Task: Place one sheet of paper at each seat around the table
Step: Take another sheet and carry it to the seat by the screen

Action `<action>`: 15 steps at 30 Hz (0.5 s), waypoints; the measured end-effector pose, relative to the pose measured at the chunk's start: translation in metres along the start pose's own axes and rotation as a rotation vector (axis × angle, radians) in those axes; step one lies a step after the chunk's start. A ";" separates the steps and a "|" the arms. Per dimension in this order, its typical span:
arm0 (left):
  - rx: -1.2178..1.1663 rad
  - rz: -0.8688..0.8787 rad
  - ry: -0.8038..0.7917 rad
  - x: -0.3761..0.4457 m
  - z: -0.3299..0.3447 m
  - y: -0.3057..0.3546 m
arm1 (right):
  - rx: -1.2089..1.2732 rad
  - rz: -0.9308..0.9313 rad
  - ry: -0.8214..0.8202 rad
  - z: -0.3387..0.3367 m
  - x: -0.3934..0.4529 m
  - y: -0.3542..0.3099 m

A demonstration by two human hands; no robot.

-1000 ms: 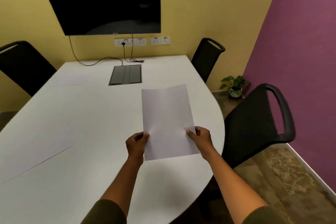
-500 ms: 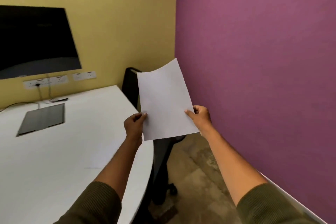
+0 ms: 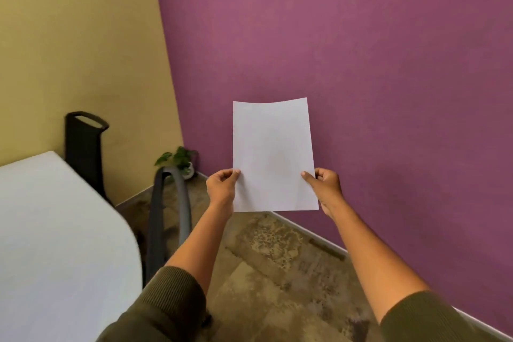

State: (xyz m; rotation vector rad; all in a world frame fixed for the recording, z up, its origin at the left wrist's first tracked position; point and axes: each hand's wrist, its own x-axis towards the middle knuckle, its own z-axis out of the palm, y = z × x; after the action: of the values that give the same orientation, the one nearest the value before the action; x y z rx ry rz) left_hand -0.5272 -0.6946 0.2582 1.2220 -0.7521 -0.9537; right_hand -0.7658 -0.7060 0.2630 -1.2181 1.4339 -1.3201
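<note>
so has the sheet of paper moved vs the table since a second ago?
Yes. The sheet of paper, then held over the white table, is now off the table's right edge, in front of the purple wall, pinched by left hand and right hand.

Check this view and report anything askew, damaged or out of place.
Nothing stands out. The sheet of paper is flat and uncreased, pinched at its lower edges by the left hand and right hand, held over the floor away from the table.

left hand [image 3: 222, 189], right hand [image 3: 324, 189], both pinching, arms outstretched
</note>
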 end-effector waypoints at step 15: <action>0.005 -0.127 -0.066 0.192 0.115 -0.056 | -0.130 0.125 0.106 0.021 0.200 0.042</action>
State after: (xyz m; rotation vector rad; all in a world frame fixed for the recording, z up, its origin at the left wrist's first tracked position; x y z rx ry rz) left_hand -0.5570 -0.9207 0.2223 1.2594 -0.7360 -1.1016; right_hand -0.7894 -0.9065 0.2273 -1.1349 1.6668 -1.2378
